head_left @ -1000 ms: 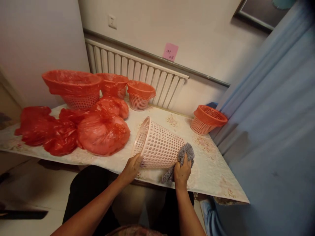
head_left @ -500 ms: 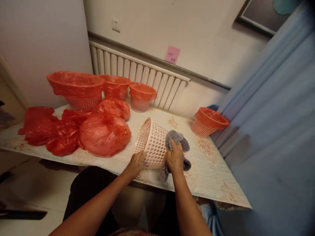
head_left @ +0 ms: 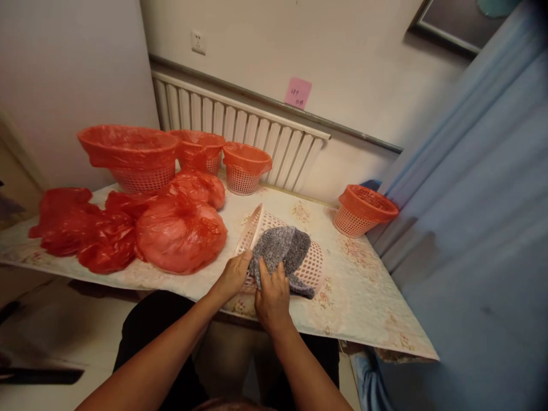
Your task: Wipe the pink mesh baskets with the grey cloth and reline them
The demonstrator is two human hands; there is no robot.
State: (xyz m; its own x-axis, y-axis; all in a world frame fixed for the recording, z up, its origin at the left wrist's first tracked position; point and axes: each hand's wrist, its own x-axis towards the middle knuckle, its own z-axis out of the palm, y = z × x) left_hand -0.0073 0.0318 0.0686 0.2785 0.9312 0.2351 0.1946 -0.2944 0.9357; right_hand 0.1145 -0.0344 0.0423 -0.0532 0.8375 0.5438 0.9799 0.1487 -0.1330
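A pale pink perforated plastic basket [head_left: 314, 264] lies on its side on the table, its mouth toward the left. My left hand [head_left: 233, 278] grips its rim at the near left, fingers closed round the edge. With my right hand [head_left: 274, 297] I press a grey cloth [head_left: 276, 245] flat against the basket's side. The fingers of that hand lie over the cloth, stretched toward the far side. Much of the basket wall is hidden beneath the cloth.
Red plastic bags [head_left: 182, 234] lie bunched on the left of the floral-covered table [head_left: 363, 308]. Behind them stand several bag-lined baskets [head_left: 141, 171], with another lined basket [head_left: 363, 212] at the right. A radiator [head_left: 240, 123] runs along the wall; a blue curtain [head_left: 462, 200] hangs at the right.
My right hand and the grey cloth have moved left, from the basket's base end onto its side near the rim. My left hand keeps its hold on the rim.
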